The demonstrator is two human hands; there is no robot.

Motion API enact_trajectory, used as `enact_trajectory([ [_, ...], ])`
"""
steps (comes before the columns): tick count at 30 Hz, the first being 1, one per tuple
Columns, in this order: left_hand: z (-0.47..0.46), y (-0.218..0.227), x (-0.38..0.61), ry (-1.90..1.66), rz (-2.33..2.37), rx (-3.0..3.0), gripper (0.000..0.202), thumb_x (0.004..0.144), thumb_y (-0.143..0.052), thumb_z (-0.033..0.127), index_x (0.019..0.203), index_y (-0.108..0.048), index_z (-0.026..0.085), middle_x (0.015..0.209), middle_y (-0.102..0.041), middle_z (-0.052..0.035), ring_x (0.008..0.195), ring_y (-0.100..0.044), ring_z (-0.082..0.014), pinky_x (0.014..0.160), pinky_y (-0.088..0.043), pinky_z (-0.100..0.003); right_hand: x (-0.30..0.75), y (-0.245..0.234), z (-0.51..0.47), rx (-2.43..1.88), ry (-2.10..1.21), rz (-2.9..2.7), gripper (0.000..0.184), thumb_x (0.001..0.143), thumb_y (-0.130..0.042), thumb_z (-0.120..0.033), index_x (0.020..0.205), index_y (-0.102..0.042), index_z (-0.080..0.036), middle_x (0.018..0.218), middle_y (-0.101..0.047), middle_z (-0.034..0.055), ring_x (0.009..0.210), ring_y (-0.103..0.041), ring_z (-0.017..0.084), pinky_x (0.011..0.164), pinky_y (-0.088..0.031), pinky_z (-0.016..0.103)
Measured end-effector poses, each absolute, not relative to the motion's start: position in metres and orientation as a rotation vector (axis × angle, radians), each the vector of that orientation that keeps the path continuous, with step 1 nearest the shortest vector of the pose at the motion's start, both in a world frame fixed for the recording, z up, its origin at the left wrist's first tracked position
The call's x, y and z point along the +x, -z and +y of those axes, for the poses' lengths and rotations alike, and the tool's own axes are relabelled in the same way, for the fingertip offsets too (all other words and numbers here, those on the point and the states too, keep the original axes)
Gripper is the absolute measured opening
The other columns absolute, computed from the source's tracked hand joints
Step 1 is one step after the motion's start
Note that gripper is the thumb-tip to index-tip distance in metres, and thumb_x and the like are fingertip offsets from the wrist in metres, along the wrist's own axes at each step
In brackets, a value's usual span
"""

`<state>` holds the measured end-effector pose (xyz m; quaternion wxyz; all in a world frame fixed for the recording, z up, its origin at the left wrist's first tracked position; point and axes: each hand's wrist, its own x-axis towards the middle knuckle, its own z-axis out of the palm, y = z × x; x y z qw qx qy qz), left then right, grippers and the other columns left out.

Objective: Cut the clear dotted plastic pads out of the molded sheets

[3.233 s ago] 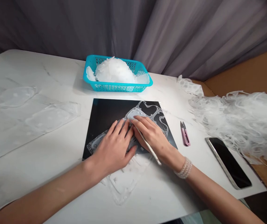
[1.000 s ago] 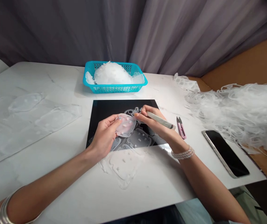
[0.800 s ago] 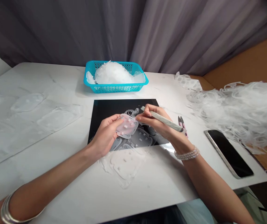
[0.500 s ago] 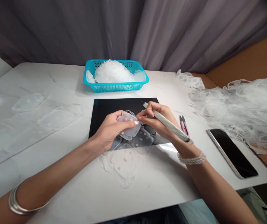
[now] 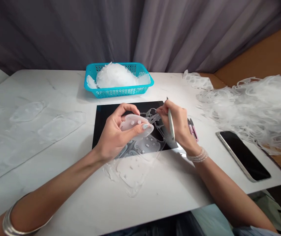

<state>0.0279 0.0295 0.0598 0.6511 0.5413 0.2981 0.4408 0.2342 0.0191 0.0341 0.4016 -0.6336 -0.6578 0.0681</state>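
My left hand [image 5: 115, 132] is closed on a translucent, frosted flat silicone-like piece [image 5: 131, 123] with small raised dots, tilted over the black mat [image 5: 103, 113]. My right hand [image 5: 176, 119] grips a pen-like tool [image 5: 171, 126] with a pale handle and a thin dark tip pointing up. Its fingertips also pinch a clear, thin strip of trim [image 5: 153, 117] that stretches toward the held piece. Under both hands lies a clear sheet of similar moulded pieces [image 5: 131, 173], partly on the mat and partly on the white table.
Behind the mat stands a blue basket [image 5: 119, 91] heaped with white translucent pieces. Clear sheets [image 5: 56, 127] lie at the left. On the right are small pink-handled snips [image 5: 192, 130], a phone [image 5: 245, 155] and a large tangle of clear trimmings [image 5: 258, 111] by cardboard.
My left hand has tilted the piece flatter. My right hand has moved slightly right, away from it, with clear trim now stretched between, and the tool has swung more upright.
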Motion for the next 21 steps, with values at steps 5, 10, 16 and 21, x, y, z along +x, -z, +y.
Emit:
enact_trajectory([
  [5, 0.025, -0.058, 0.029, -0.931, 0.635, 1.090, 0.023, 0.080, -0.081, 0.032, 0.097, -0.069, 0.023, 0.087, -0.074, -0.0012, 0.078, -0.068, -0.0140, 0.065, -0.052, -0.021, 0.228, -0.064, 0.001, -1.507, -0.210, -1.462, 0.037, 0.090, -0.063, -0.027, 0.070, -0.033, -0.024, 0.076, -0.066, 0.0019, 0.081, -0.068, 0.022, 0.070, -0.045, 0.033],
  [10, 0.022, -0.060, 0.029, -0.922, 0.585, 0.883, 0.008, 0.083, -0.079, 0.025, 0.089, -0.074, 0.023, 0.089, -0.071, 0.0013, 0.079, -0.065, -0.0094, 0.066, -0.051, -0.017, 0.198, -0.086, -0.024, -1.200, -0.570, -1.486, 0.045, 0.086, -0.073, -0.027, 0.066, -0.033, -0.025, 0.080, -0.074, 0.0009, 0.071, -0.069, 0.019, 0.061, -0.050, 0.031],
  [16, 0.024, -0.064, 0.028, -0.838, 0.572, 0.669, 0.009, 0.079, -0.081, 0.022, 0.084, -0.075, 0.023, 0.084, -0.068, 0.0034, 0.073, -0.064, -0.0078, 0.063, -0.052, -0.016, 0.188, -0.083, -0.029, -1.163, -0.524, -1.350, 0.045, 0.083, -0.076, -0.019, 0.063, -0.035, -0.025, 0.083, -0.076, -0.0001, 0.069, -0.069, 0.018, 0.059, -0.054, 0.031],
  [21, 0.023, -0.064, 0.028, -0.812, 0.543, 0.587, 0.010, 0.078, -0.081, 0.018, 0.083, -0.074, 0.023, 0.082, -0.069, 0.0031, 0.073, -0.064, -0.0079, 0.065, -0.052, -0.016, 0.186, -0.085, -0.030, -1.173, -0.576, -1.288, 0.046, 0.082, -0.077, -0.020, 0.063, -0.036, -0.025, 0.083, -0.076, -0.0010, 0.068, -0.069, 0.018, 0.063, -0.056, 0.033],
])
